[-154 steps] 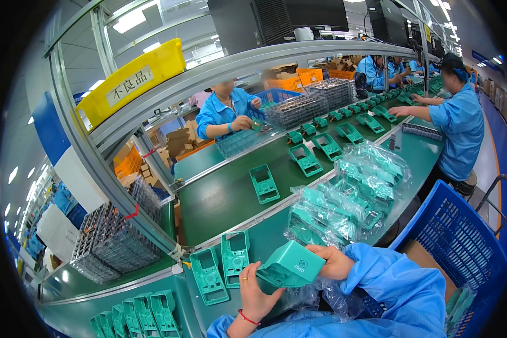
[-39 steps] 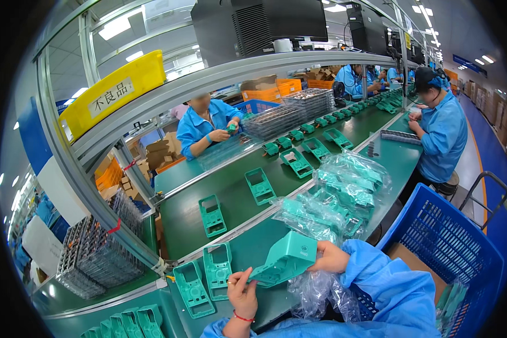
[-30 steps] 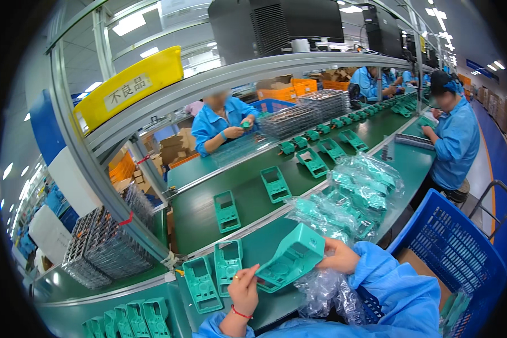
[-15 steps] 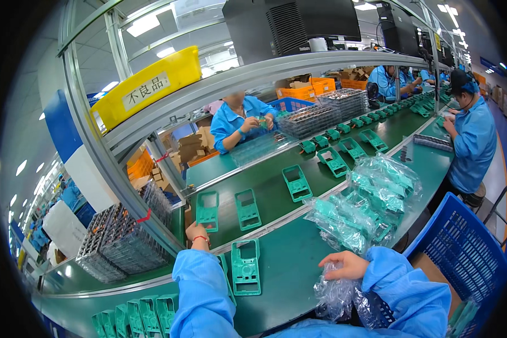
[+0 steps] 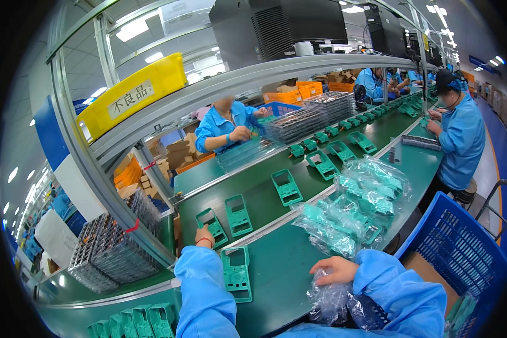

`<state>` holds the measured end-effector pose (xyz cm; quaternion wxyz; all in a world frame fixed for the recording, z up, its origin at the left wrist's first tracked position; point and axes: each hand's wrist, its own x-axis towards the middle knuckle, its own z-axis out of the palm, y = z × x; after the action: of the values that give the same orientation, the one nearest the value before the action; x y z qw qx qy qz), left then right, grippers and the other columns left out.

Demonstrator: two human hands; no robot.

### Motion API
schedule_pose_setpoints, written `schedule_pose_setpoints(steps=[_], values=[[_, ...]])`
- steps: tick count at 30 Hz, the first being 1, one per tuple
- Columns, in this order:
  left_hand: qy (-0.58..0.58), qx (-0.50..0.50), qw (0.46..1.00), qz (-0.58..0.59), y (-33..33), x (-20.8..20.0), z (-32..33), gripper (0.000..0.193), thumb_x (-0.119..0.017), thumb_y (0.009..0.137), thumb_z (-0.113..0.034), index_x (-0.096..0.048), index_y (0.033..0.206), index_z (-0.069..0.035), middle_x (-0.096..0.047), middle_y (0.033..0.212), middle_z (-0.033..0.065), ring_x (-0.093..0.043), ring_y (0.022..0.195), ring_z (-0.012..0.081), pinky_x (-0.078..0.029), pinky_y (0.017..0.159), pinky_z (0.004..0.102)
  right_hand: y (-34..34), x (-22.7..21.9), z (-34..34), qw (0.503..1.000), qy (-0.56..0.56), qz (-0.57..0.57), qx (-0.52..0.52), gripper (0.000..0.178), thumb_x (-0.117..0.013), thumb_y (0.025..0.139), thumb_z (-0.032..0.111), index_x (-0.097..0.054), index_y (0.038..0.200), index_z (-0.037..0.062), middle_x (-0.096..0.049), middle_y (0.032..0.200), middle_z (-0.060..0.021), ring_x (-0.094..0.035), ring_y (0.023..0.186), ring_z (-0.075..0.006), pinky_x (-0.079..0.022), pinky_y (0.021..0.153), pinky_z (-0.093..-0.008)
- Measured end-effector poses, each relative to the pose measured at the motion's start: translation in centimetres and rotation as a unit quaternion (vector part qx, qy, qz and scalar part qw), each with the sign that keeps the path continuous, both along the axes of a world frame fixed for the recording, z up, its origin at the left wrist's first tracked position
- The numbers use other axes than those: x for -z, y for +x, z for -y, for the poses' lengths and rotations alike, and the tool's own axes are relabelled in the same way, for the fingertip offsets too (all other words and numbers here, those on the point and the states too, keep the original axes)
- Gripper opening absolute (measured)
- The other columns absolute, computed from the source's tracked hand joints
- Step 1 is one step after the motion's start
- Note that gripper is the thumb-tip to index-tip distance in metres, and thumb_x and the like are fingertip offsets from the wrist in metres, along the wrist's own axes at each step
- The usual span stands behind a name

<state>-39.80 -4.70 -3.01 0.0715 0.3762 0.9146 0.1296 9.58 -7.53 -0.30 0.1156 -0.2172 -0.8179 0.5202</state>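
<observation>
1. six open-framed green housings (image 5: 290, 196) are lying unwrapped along the dark green belt (image 5: 208, 192), running from left of centre towards the upper right of the frame; going by this, part of the work seems to be done.
2. one more, a loose housing (image 5: 236, 275), is lying flat on the surface (image 5: 284, 262) at lower centre, off the belt, so it seems to be waiting.
3. many wrapped housings (image 5: 352, 211) are sitting in clear plastic in a heap right of centre, and these are looking like the larger share left; further green pieces (image 5: 162, 322) are standing in a row at the lower left, their stage being unclear.
4. the left hand (image 5: 205, 235) is reaching to the belt left of centre, its fingers bending over the near end of the nearest housing (image 5: 220, 233) and appearing to be touching it; how far they are closing, and whether they are gripping, i cannot tell.
5. the right hand (image 5: 336, 270) is hanging palm down at lower right of centre, its fingers curving loosely and touching or nearly touching a crumpled clear bag (image 5: 328, 304); whether they are pinching any of the film, i cannot tell.
</observation>
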Motion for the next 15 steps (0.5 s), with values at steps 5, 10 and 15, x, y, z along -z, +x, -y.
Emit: schedule_pose_setpoints(steps=[5,10,15], values=[[0.023,0.112,0.991,-0.075,2.4,1.0,-3.4,0.047,-0.054,0.074,0.002,-0.057,0.118,-0.013,-0.051,0.121,0.0176,-0.05,0.112,0.0329,-0.042,0.094,0.0393,0.0,0.5,-0.3,1.0,0.006,-0.01,0.003,0.045,-0.069,0.075,0.031,-0.058,0.111,0.007,-0.062,0.099,-0.0116,-0.057,0.095,-0.0198,-0.042,0.086,-0.0312],[0.029,0.167,0.98,-0.105,6.3,0.7,-7.0,0.031,-0.055,0.076,-0.002,-0.063,0.106,-0.005,-0.059,0.108,0.0208,-0.057,0.102,0.035,-0.047,0.087,0.0407,0.0,0.2,-0.1,1.0,0.008,0.025,0.01,0.045,-0.069,0.075,0.033,-0.058,0.111,0.0078,-0.062,0.099,-0.0127,-0.057,0.095,-0.0214,-0.042,0.085,-0.0315],[0.014,0.165,0.984,-0.06,7.5,0.2,-7.9,0.018,-0.058,0.078,-0.007,-0.066,0.091,0.001,-0.062,0.099,0.0222,-0.061,0.094,0.0359,-0.051,0.077,0.0405,-0.2,1.7,-0.5,0.999,0.036,0.01,0.009,0.046,-0.068,0.075,0.034,-0.058,0.111,0.0078,-0.062,0.097,-0.0137,-0.058,0.093,-0.0224,-0.043,0.083,-0.0321]])
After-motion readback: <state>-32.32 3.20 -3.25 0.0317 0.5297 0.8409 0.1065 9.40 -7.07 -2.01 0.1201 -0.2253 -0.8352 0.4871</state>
